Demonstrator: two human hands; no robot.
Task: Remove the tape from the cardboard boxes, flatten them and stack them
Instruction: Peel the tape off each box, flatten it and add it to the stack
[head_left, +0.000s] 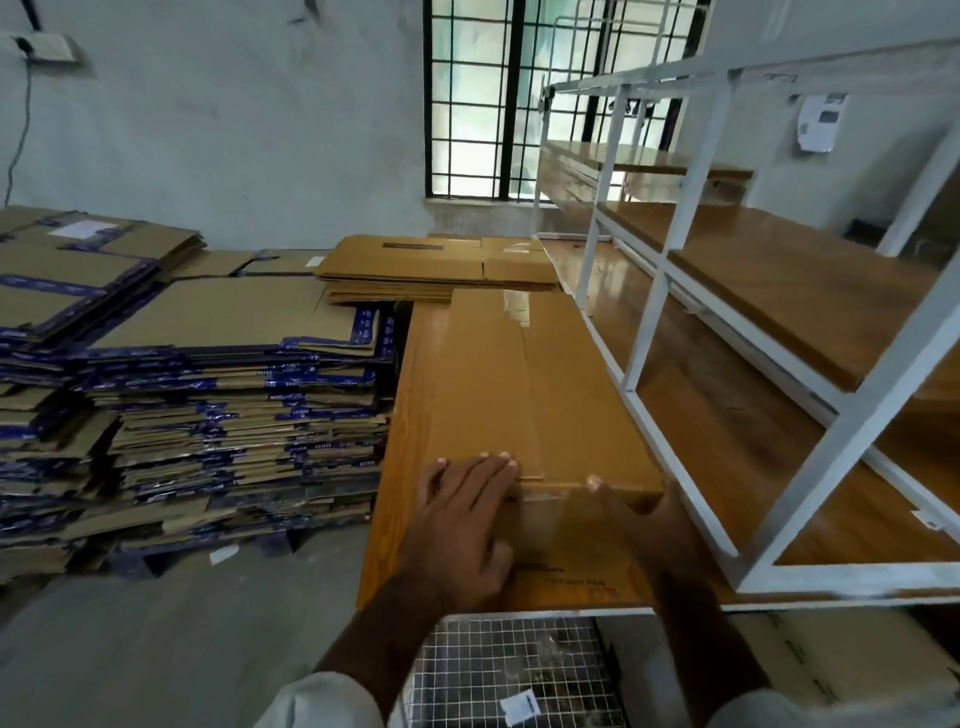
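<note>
White metal shelving (691, 171) — wooden boards, barred window (483, 98), wire mesh basket (509, 670)

The single head view looks forward and steeply down, close over the wooden table (410, 415). A barred window (498, 98) fills its far end.

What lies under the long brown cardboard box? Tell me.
The long brown cardboard box rests on a glossy wooden tabletop. Whatever is directly beneath it is covered.
</note>
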